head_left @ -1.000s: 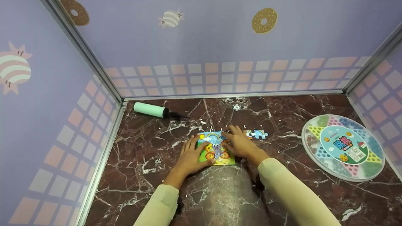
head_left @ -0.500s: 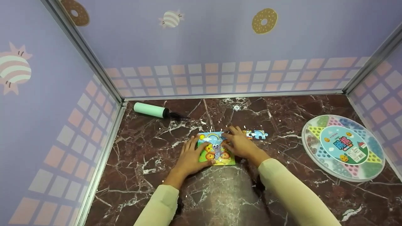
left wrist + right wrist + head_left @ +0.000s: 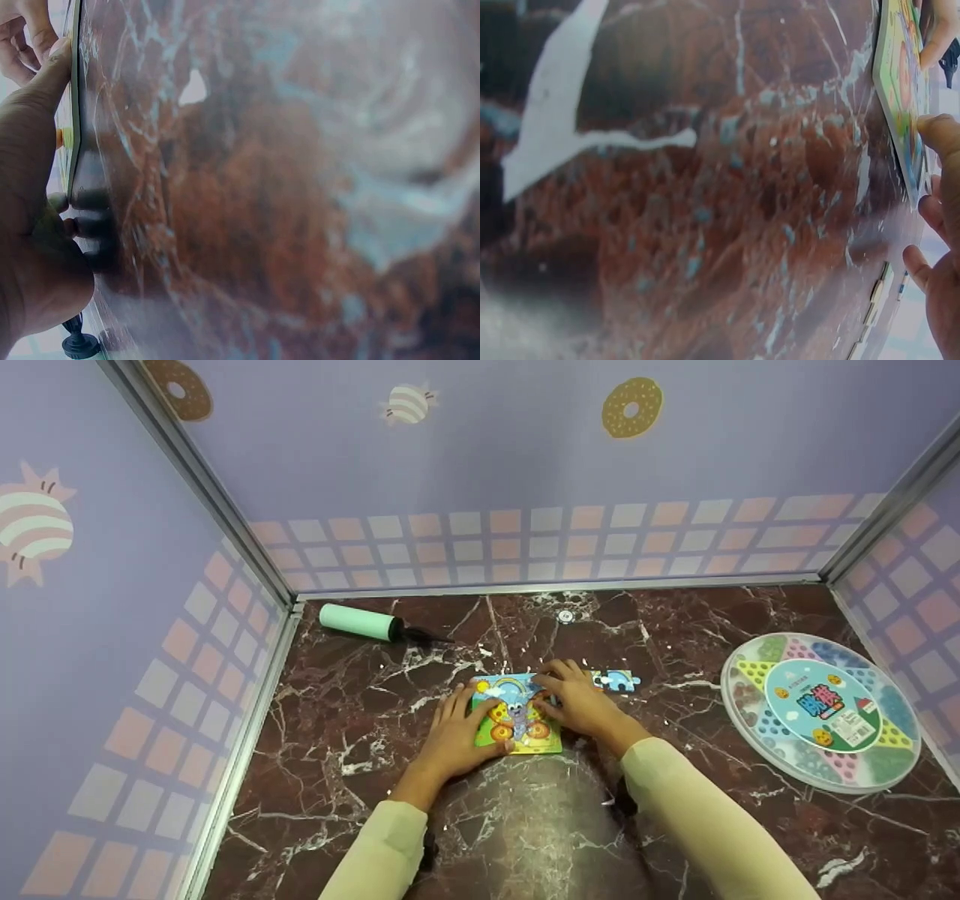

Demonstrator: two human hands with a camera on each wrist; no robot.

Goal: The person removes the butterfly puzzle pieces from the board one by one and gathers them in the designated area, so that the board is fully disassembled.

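Observation:
A butterfly jigsaw puzzle [image 3: 517, 727] lies flat on the marble-patterned table in the head view. Along its left edge rests my left hand [image 3: 454, 739], fingers extended, with the thumb on the lower edge. My right hand [image 3: 581, 705] is over the upper right corner, its thumb and index finger bent around a puzzle piece there, mostly hidden by the fingers. The right wrist view shows the right thumb [image 3: 934, 131] at the puzzle's surface. Just beyond the right hand lie loose joined pieces [image 3: 621, 681], partly covered by it.
A mint-green hand pump [image 3: 356, 622] with a black nozzle lies at the back left. To the right sits a round Chinese checkers set [image 3: 821, 712] in a clear case. A small white disc [image 3: 565, 617] is near the back wall. Patterned walls enclose the table on three sides.
My right hand has shifted slightly to the right, its thumb drawing away from the butterfly's middle. The left hand and the puzzle stay where they were.

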